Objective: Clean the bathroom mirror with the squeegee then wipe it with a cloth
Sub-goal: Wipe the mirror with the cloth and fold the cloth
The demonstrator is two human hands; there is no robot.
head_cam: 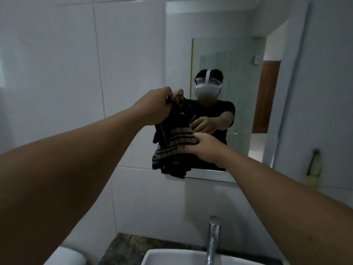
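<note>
A dark cloth [172, 144] with tan stripes hangs in front of the lower left corner of the wall mirror [219, 35]. My left hand [154, 106] pinches its top edge, held high. My right hand [204, 148] grips the cloth's right side lower down. The cloth droops between them and covers part of the mirror's bottom frame. The mirror reflects a person in a dark shirt holding the same cloth. No squeegee can be made out for certain.
A chrome faucet [213, 240] rises over a white sink [172, 257] on a dark stone counter [122, 249] below. A pale object [313, 169] hangs on the right wall. White tiles [57, 73] cover the left wall. A white rounded object [65, 257] sits at bottom left.
</note>
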